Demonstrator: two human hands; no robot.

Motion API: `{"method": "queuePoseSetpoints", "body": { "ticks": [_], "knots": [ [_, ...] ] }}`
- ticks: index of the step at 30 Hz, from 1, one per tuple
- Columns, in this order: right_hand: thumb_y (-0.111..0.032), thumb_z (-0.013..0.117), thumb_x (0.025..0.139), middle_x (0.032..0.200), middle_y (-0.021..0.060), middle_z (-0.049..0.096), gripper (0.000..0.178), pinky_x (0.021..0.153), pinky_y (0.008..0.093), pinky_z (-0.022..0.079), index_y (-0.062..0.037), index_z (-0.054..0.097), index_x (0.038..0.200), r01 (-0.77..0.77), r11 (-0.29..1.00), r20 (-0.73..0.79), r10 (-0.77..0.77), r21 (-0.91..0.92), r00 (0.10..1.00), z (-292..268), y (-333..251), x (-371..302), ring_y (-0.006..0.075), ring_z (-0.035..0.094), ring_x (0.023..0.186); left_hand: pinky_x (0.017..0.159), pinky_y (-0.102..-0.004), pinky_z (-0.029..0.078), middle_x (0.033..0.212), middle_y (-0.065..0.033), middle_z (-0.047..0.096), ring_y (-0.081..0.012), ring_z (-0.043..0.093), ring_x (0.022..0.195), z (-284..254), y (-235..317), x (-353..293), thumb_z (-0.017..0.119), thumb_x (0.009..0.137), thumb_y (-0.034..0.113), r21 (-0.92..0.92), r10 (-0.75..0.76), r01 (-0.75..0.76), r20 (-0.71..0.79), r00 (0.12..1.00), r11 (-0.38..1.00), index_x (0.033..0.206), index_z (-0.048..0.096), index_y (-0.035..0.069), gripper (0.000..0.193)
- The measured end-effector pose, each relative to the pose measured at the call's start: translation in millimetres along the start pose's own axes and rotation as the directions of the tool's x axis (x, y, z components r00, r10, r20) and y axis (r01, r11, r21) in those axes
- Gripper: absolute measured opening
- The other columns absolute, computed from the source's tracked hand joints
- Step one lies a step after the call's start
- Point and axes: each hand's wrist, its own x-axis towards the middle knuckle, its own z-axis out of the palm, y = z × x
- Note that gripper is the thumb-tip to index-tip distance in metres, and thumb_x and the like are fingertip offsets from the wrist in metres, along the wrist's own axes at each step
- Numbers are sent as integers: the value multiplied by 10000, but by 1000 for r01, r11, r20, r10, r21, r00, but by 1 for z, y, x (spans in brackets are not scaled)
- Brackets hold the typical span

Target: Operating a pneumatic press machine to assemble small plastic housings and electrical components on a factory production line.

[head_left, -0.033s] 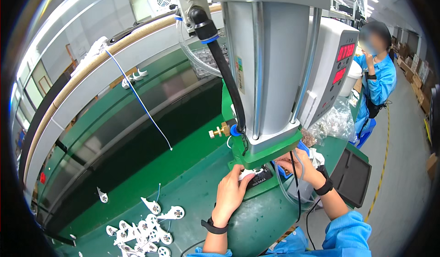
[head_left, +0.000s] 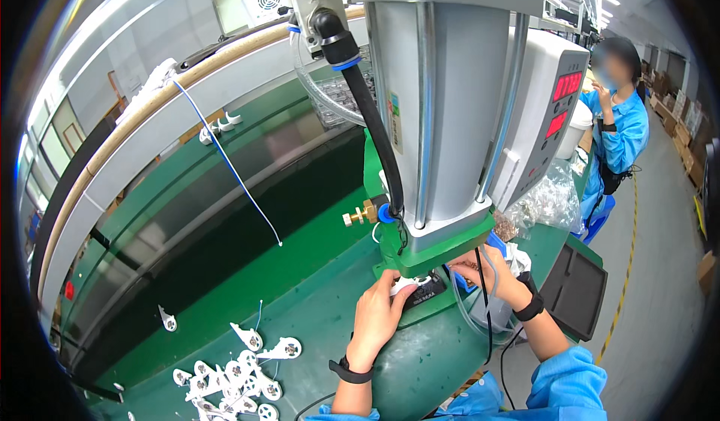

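- Doing this well is probably calling for steadying the white part (head_left: 405, 281) at the black block (head_left: 430, 290), keeping fingertips clear of the press (head_left: 463, 121).
- The left grip (head_left: 377, 310) is pinching it between thumb and fingers beneath the press.
- The right grip (head_left: 501, 280) is hovering at the blue bin (head_left: 460, 281); whether its fingertips are meeting, I cannot tell.

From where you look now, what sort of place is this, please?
Probably a factory assembly workshop: there are a pneumatic press, loose white plastic parts and a co-worker in blue workwear.
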Motion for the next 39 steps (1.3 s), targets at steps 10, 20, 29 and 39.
{"method": "queuePoseSetpoints", "body": {
  "ticks": [10,20,29,39],
  "knots": [
    [-123,650,767,852,118,606,144,671,346,452,-47,643,889,19,998,3,-19,-58,1000,24,-3,14,271,576,766,602,-390,477,819,-181,633,-335,621,704,-4,4,1,611,821,246,61,-6,7,-12,1000,998,963,549,22,272],
    [-216,605,810,902,118,605,197,795,389,401,-66,637,934,205,963,109,-188,-176,976,20,-12,32,324,537,904,598,-384,479,815,-177,636,-326,627,702,-2,5,2,609,823,253,56,-17,17,0,1000,998,986,555,30,281],
    [-37,621,768,874,128,528,354,651,308,418,-21,566,1117,-200,978,-267,177,-63,947,2,9,-17,218,519,714,590,-378,479,814,-171,637,-319,628,696,-6,3,0,615,820,245,75,-7,9,-24,1000,997,980,542,30,277],
    [-26,658,691,710,70,513,380,505,295,430,-59,568,1059,-321,890,-489,132,-324,862,22,33,-64,198,542,598,543,-420,438,707,-201,602,-373,576,609,0,-4,0,624,817,243,56,-40,40,-1,999,998,944,485,-14,319]
  ]
}}
